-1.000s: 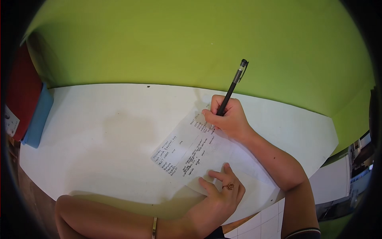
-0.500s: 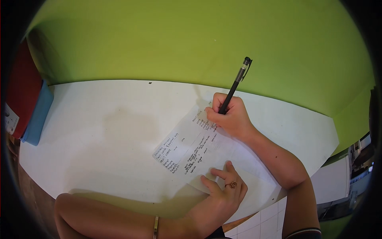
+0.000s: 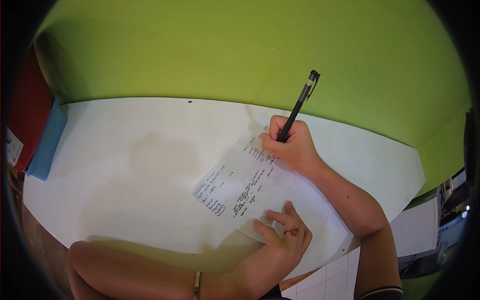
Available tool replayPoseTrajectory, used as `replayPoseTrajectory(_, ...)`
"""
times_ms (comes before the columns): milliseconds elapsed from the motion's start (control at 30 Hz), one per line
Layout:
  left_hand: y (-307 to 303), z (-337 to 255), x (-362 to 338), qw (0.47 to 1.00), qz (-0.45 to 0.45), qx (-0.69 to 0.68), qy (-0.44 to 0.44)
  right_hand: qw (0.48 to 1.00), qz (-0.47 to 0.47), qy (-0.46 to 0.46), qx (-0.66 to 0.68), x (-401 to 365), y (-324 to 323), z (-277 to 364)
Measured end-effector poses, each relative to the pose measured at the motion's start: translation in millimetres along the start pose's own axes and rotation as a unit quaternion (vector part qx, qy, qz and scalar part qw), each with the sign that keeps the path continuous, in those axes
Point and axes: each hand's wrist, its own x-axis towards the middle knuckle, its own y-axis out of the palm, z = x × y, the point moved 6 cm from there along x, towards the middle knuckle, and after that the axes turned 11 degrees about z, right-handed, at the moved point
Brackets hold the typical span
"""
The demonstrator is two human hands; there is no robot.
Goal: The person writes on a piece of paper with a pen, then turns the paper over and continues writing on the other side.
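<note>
A sheet of paper (image 3: 230, 195) with several columns of handwriting lies slanted on the white table (image 3: 110, 165). My right hand (image 3: 295, 142) is closed around a black pen (image 3: 295, 112), which leans with its top up and to the right. The pen's tip is hidden behind my fingers, at the upper part of the sheet. My left hand (image 3: 282, 237), with a ring (image 3: 294, 231) on one finger, rests on the paper's lower part, fingers spread and holding nothing. A bracelet (image 3: 197, 285) circles the left wrist.
A green wall (image 3: 240, 55) rises behind the table's far edge. At the far left stand a red object (image 3: 30, 110) and a blue bin (image 3: 49, 142). To the right, beyond the table, are a white surface (image 3: 417, 227) and dark items.
The whole view has shifted very slightly. My right hand and the pen sit a touch further right; the left hand keeps its place on the paper.
</note>
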Motion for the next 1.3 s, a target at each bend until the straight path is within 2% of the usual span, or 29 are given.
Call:
replayPoseTrajectory(100,-3.5,4.5,-3.0,1.000,0.018,-0.020,0.017,0.999,-0.011,0.005,0.033,-0.2,-1.2,-1.2)
replayPoseTrajectory(200,-2.8,4.7,-3.3,1.000,0.017,0.004,0.011,1.000,-0.005,-0.010,-0.002,-0.2,-0.1,0.8)
replayPoseTrajectory(300,-2.7,4.2,-3.6,1.000,0.012,0.003,0.008,1.000,-0.014,0.005,0.019,-0.9,-0.7,-1.1)
replayPoseTrajectory(500,-2.3,4.6,-2.2,1.000,0.015,-0.023,-0.001,0.999,-0.015,-0.019,0.025,-0.2,-0.5,-1.8)
replayPoseTrajectory(600,-2.7,3.5,-2.9,1.000,0.014,-0.016,0.004,0.998,-0.023,0.004,0.053,-1.6,-3.0,1.0)
replayPoseTrajectory(1000,7.0,-3.7,2.6,0.999,-0.002,0.025,0.041,0.999,0.013,0.018,0.029,-1.4,-0.2,1.0)
replayPoseTrajectory(1300,6.8,-9.8,6.1,0.999,-0.015,-0.030,-0.014,0.997,-0.032,0.019,0.062,-0.7,-8.5,-0.8)
